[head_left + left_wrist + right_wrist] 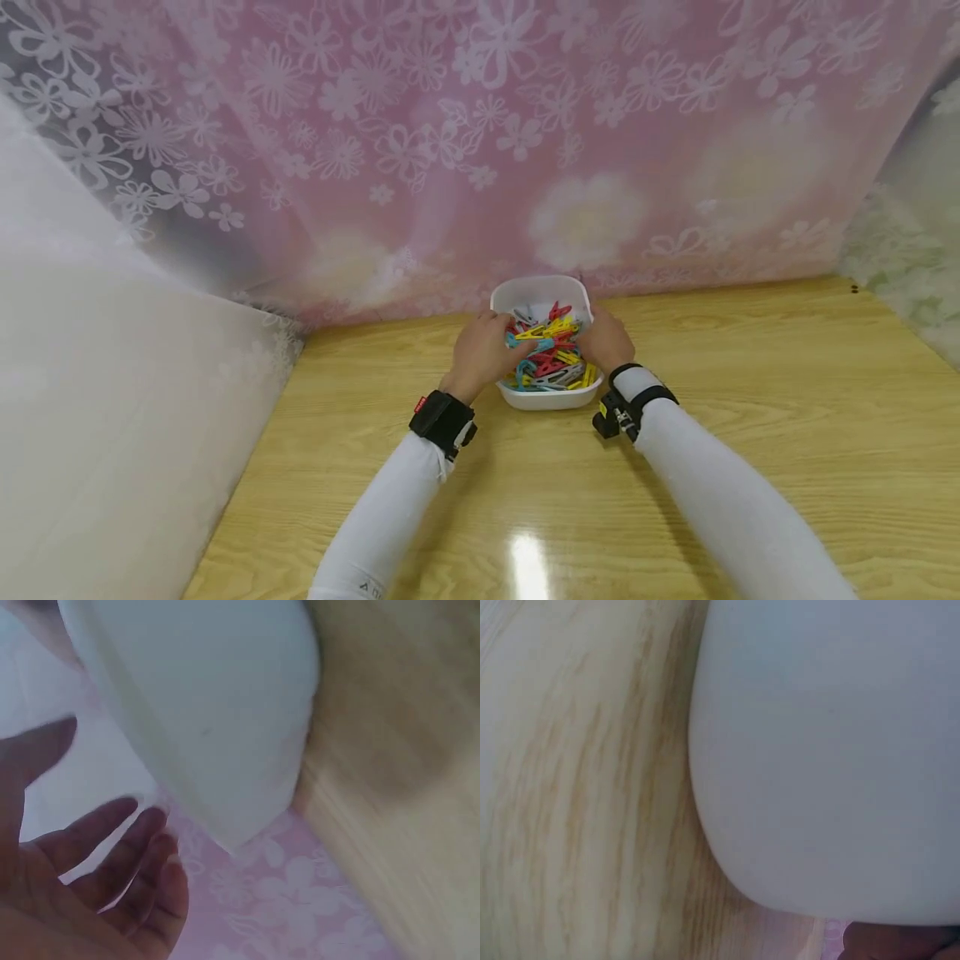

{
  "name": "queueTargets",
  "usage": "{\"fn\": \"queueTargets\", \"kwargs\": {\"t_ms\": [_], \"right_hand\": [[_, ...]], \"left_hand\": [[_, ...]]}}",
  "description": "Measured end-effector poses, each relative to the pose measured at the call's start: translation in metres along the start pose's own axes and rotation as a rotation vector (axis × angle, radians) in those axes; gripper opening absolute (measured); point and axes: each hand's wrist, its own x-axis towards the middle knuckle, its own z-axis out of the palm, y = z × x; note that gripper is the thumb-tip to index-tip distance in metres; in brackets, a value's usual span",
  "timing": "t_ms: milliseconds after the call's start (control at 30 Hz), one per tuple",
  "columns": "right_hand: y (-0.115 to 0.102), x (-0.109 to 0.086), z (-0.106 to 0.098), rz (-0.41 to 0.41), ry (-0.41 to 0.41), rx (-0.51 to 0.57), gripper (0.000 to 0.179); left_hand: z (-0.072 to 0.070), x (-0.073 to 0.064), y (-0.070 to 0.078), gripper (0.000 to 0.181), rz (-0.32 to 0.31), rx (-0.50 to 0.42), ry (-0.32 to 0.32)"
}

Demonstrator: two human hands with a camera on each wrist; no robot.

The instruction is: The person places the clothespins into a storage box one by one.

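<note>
A white plastic tub [550, 401] stands on the wooden table, filled with red, yellow, blue and grey clothespins [551, 354]. At its left rim is my left hand [485, 348], thumb reaching over the clothespins. In the left wrist view, the fingers of that left hand [112, 877] are loosely bent and spread beside the tub's outer wall [210, 712], with nothing between them. My right hand [606, 340] grips the right rim, its fingertips hidden. Most of the right wrist view is the tub's smooth side [825, 765]; only a bit of the hand [900, 941] shows at the bottom.
Close behind the tub hangs a pink flowered curtain [450, 167]. A white sheet [112, 375] borders the left side of the table [540, 483]. Wrist cameras and black straps [442, 421] sit on both forearms.
</note>
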Motion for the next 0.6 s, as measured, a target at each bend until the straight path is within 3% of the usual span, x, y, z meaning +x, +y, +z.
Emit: {"fn": "queueTargets", "kwargs": {"t_ms": [133,300,367,500,600], "right_hand": [[0.002,0.0,0.002,-0.004,-0.002,0.015,0.055],[0.009,0.003,-0.005,-0.015,-0.033,0.056,0.048],[0.011,0.002,-0.009,-0.014,-0.096,0.083,0.057],[0.015,-0.004,-0.019,0.026,-0.21,0.097,0.094],[0.023,-0.009,-0.028,-0.001,-0.227,0.065,0.099]], "left_hand": [[0.004,-0.009,-0.01,0.037,-0.077,-0.064,0.024],[0.006,-0.016,-0.02,0.051,-0.142,-0.144,0.006],[0.007,-0.018,-0.022,0.059,-0.165,-0.162,-0.022],[0.011,-0.024,-0.026,0.077,-0.181,-0.164,-0.111],[0.013,-0.03,-0.03,0.088,-0.167,-0.117,-0.191]]}}
